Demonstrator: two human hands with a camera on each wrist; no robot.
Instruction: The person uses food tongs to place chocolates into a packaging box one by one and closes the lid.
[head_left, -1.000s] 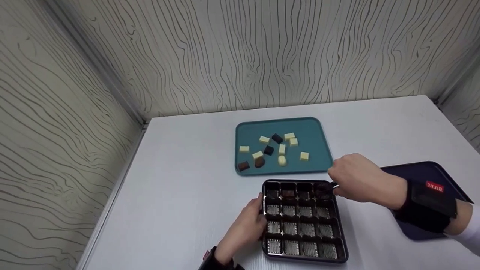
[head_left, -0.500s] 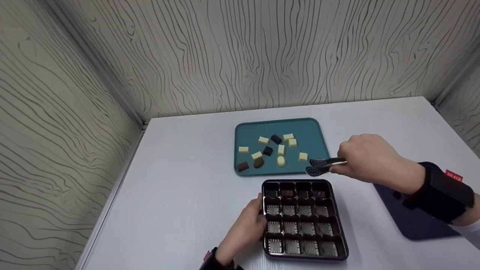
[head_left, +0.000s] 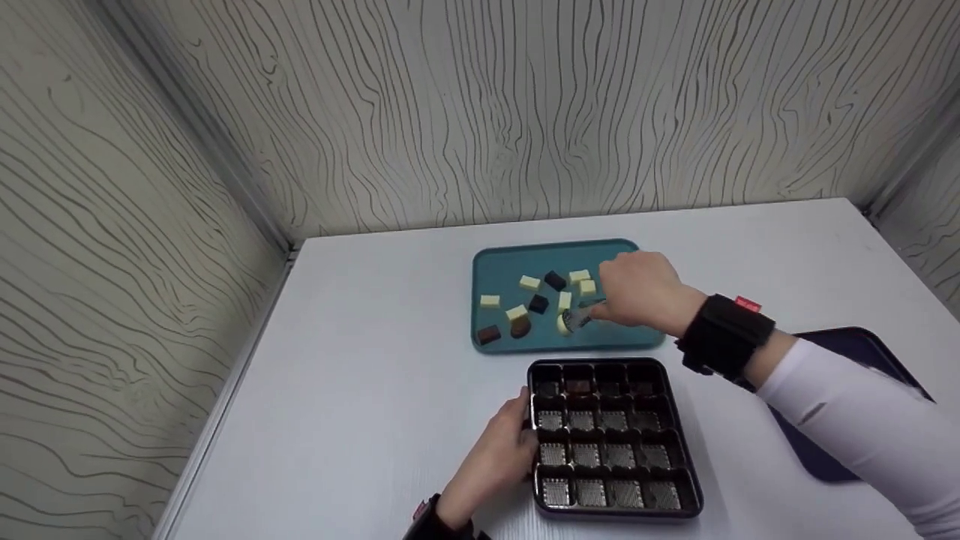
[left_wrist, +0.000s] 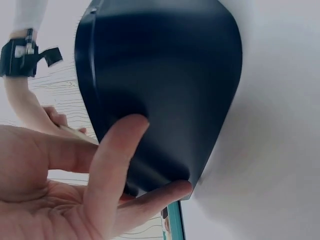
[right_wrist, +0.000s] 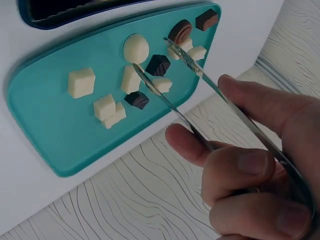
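My right hand (head_left: pixel 641 289) holds metal tongs (right_wrist: pixel 235 112) over the teal tray (head_left: pixel 499 262). Their arms are spread apart, with nothing between the tips in the right wrist view. An oval white chocolate (right_wrist: pixel 136 48) lies by one tip; in the head view the tongs partly hide it. White block chocolates (right_wrist: pixel 81 83), dark ones (right_wrist: pixel 158 65) and brown ones (right_wrist: pixel 206 20) are scattered around it. My left hand (head_left: pixel 495 454) rests against the left side of a dark divided box (head_left: pixel 619 513), its extended fingers touching the wall. Brown chocolate (head_left: pixel 578 388) sits in the box's back row.
A dark blue tray (head_left: pixel 817 450) lies at the right, partly beneath my right forearm. The box stands just in front of the teal tray. Wood-patterned panels (head_left: pixel 480 112) rise behind the white table (head_left: pixel 375 360) and at its sides.
My right hand moved from the box's back right compartment forward and left over the teal tray with the tongs. A dark piece shows in that compartment. My left hand stayed at the box.
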